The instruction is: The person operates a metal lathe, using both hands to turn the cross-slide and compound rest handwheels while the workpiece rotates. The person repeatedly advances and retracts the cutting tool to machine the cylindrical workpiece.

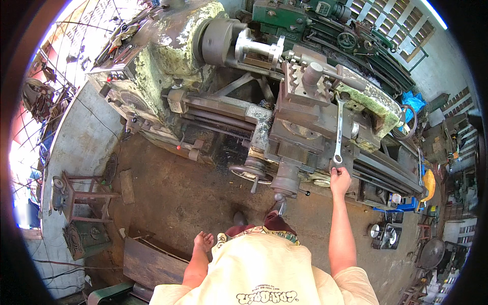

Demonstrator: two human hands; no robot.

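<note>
A large metal lathe fills the middle of the view. A long steel combination wrench lies across its carriage, open end beside the tool post, ring end toward me. My right hand reaches forward just below that ring end, fingers closed; what they hold, if anything, is hidden. The ring itself stays uncovered by my fingers. My left hand hangs low at my side, holding nothing, its fingers loosely bent and apart. A shiny flanged metal workpiece sits between the grey chuck and the tailstock.
A handwheel and a crank handle stick out toward my legs. Left of me stand a small wooden stool and a dark wooden bench. Behind the lathe is a green machine. Dark round parts lie on the floor at right.
</note>
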